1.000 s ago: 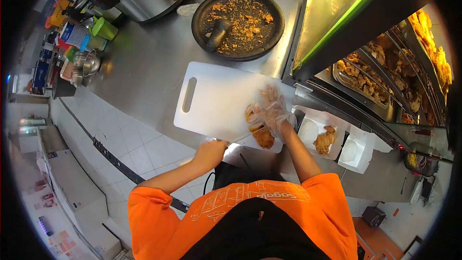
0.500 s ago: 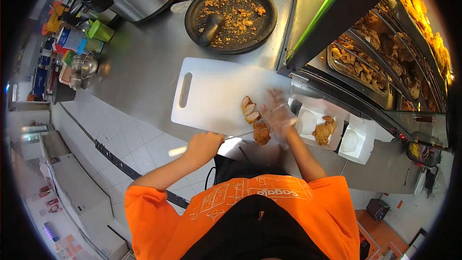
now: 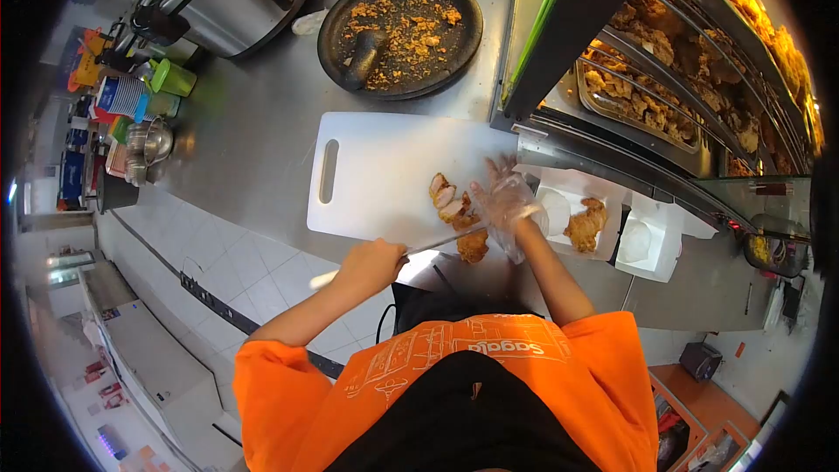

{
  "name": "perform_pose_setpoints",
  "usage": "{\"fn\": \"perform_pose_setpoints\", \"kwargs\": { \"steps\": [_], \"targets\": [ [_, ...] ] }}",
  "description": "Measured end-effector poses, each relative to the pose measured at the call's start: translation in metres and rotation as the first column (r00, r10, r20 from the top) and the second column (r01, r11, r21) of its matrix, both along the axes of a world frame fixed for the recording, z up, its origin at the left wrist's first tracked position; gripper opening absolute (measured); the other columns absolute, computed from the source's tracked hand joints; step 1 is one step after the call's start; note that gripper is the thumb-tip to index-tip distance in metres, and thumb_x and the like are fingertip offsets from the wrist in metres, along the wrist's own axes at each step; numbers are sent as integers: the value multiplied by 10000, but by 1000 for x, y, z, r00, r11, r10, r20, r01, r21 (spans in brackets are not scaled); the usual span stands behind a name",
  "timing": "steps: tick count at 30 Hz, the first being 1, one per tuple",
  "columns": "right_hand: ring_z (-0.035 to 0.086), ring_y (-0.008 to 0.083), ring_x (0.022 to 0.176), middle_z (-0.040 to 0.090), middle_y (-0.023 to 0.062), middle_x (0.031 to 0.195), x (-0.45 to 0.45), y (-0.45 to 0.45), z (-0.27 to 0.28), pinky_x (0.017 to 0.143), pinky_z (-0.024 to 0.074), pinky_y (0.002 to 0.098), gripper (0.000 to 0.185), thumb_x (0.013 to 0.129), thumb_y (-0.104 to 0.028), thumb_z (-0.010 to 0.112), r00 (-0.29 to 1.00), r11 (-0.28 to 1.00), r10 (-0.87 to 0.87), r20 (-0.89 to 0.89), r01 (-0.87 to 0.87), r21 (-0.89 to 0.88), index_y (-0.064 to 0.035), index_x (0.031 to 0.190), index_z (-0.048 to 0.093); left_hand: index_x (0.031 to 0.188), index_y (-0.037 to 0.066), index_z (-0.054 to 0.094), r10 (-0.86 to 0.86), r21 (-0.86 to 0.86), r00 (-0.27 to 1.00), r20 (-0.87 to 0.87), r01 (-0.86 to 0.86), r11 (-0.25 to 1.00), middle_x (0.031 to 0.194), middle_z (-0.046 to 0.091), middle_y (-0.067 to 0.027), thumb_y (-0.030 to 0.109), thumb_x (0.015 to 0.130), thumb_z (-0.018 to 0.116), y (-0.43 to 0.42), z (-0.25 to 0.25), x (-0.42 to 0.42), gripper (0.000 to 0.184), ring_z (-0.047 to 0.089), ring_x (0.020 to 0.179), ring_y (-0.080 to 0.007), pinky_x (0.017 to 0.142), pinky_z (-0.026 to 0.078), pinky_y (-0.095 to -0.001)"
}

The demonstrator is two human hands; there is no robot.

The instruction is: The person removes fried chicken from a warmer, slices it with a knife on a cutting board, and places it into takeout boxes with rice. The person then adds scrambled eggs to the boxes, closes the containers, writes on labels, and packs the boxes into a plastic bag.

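Note:
My left hand (image 3: 371, 267) is closed round the pale handle of a knife (image 3: 435, 245). The blade reaches right across the fried chicken (image 3: 473, 247), near the cutting board's lower right edge. Several cut slices with pale insides (image 3: 443, 196) lie just above it on the white cutting board (image 3: 384, 157). In a clear plastic glove, my right hand (image 3: 507, 199) is beside the slices at the board's right side, fingers extended and somewhat apart. Its thumb is close to the chicken; whether they touch is unclear.
A dark stone mortar (image 3: 402, 35) with orange crumbs and a pestle stands behind the board. Two white boxes hold rice, one with fried chicken (image 3: 585, 225). A lit cabinet (image 3: 647, 96) of fried food rises at right. A metal cooker (image 3: 232, 0), cups and bowls stand at left.
Between the first two frames the slices came into fuller view and the knife appeared over the chicken. Since then the blade has tilted upward, and my right hand's fingers have drawn slightly closer.

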State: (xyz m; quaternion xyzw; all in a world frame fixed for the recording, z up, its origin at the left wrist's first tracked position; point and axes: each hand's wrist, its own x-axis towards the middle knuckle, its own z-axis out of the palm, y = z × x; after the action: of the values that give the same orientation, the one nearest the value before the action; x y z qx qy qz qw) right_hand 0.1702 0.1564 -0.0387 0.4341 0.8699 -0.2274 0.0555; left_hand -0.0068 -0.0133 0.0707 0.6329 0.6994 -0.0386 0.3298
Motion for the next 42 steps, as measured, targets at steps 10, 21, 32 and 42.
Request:
{"fn": "perform_pose_setpoints", "kwargs": {
  "steps": [10, 21, 32, 42],
  "targets": [
    [113, 364, 1247, 132, 183, 1356, 10, -31, 1, 996, 71, 502, 699, 767, -460, 434, 974, 987, -65, -217, 94, 128, 5, 1261, 265, 776, 68, 536, 10, -35, 994, -112, -14, 999, 694, 588, -152, 186, 745, 499, -21, -74, 15, 128, 590, 641, -311, 537, 468, -420],
    [197, 380, 1215, 261, 223, 1292, 20, -35, 36, 1007, 151, 424, 586, 806, -387, 412, 930, 990, 44, -365, 7, 138, 22, 1217, 330, 779, 51, 555, 49, -15, 997, -60, -50, 999, 642, 572, -170, 188, 764, 498, -39, 10, 33, 149, 577, 597, -330, 515, 458, -423],
    [183, 362, 1227, 251, 209, 1301, 18, -37, 3, 1001, 131, 454, 601, 790, -365, 434, 945, 986, 42, -324, 13, 165, 21, 1232, 308, 815, 50, 532, 116, -87, 991, -65, -122, 989, 728, 584, -181, 122, 729, 478, -47, -73, 40, 125, 591, 702, -332, 588, 484, -424],
    [187, 385, 1218, 232, 216, 1306, 23, -38, 6, 999, 142, 455, 598, 771, -313, 475, 919, 970, 123, -376, -30, 242, 20, 1235, 295, 875, 79, 554, 231, -30, 972, -52, -232, 972, 804, 589, -155, 161, 715, 521, -48, -74, 52, 182, 587, 754, -318, 631, 468, -431]
  ]
}}
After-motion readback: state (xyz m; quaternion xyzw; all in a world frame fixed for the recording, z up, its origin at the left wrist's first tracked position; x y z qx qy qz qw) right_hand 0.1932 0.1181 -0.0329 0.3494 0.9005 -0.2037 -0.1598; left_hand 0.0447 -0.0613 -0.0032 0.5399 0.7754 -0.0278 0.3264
